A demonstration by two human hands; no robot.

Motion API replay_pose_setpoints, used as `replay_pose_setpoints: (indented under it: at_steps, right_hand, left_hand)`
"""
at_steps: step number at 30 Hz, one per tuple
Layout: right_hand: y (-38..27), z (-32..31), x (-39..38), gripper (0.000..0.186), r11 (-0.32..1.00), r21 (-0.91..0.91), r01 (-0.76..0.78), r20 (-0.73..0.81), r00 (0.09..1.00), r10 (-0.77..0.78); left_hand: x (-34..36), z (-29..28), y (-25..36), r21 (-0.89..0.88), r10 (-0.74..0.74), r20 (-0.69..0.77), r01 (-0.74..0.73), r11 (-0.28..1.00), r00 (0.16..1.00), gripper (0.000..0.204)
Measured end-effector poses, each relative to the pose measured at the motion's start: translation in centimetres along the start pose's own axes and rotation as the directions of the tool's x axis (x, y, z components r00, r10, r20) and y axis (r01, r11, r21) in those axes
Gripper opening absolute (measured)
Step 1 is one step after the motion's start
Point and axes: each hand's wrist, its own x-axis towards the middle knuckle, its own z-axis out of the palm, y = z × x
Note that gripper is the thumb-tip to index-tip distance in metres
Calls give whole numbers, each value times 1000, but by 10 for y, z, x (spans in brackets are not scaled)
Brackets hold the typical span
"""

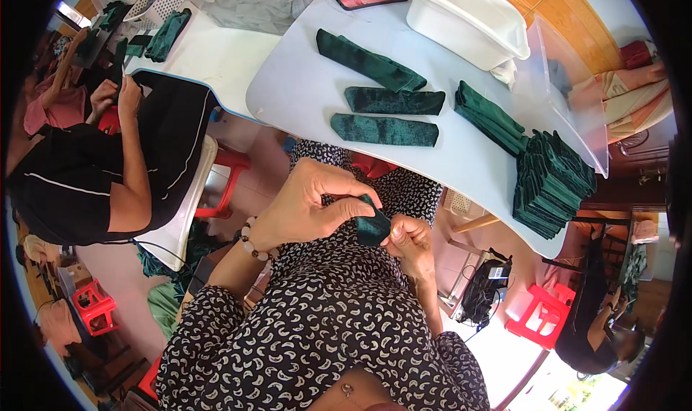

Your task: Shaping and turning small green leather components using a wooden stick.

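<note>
While left hand (317, 203) and right hand (411, 244) pinch one velvet piece (372, 229), three loose strips (394, 101) (green) lie ahead

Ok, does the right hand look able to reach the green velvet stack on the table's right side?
Probably yes: no object seems to block the way over the table to the stack, though the right hand is busy pinching a green velvet piece.
</note>
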Motion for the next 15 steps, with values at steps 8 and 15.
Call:
replay_pose_setpoints:
  at_steps: [8, 15]
  right_hand:
    - [6, 9, 4, 41, 997, 77, 9, -13, 1000, -8]
    - [3, 15, 13, 41, 958, 286, -19, 67, 998, 0]
  left_hand:
    - [0, 7, 6, 83, -31, -42, 35, 996, 999, 9]
    - [-7, 25, -11, -281, -37, -261, -39, 959, 965, 26]
